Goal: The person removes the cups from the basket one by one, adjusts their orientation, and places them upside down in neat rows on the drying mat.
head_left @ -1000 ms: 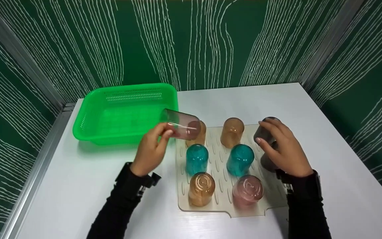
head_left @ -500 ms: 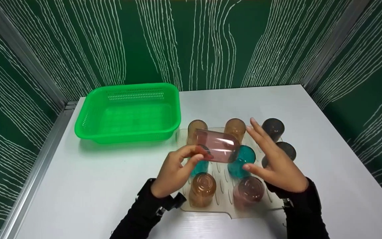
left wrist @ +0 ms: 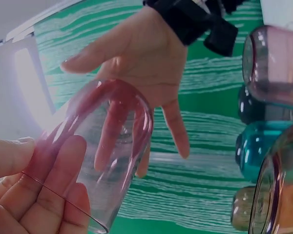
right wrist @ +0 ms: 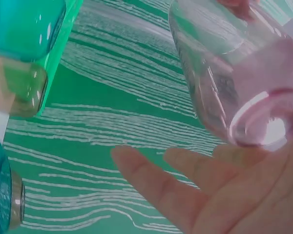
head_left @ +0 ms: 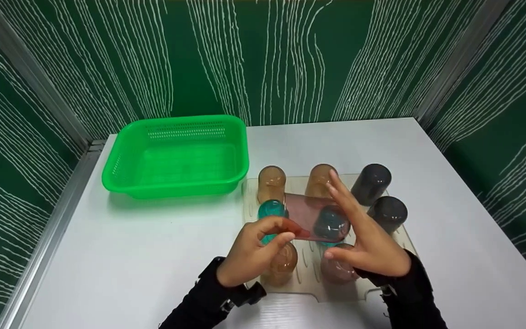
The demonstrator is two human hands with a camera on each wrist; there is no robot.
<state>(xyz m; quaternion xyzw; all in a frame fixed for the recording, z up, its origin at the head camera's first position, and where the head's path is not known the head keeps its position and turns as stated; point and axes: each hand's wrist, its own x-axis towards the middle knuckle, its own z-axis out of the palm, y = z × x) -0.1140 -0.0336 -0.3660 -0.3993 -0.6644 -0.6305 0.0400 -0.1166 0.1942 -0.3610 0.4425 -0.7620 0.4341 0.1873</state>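
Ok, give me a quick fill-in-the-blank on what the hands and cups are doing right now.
1. The left hand grips a ____ cup lying on its side above the drying mat.
2. The right hand has its fingers ____ at the cup's base end.
3. The basket left of the mat is ____ in colour.
4. The two dark grey cups stand at the mat's ____ edge.

Missing words: pink; spread open; green; right

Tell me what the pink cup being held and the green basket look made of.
Pink cup: clear tinted plastic or glass, glossy; fingers show through it. Green basket: opaque moulded plastic, slightly shiny, with slotted perforated walls.
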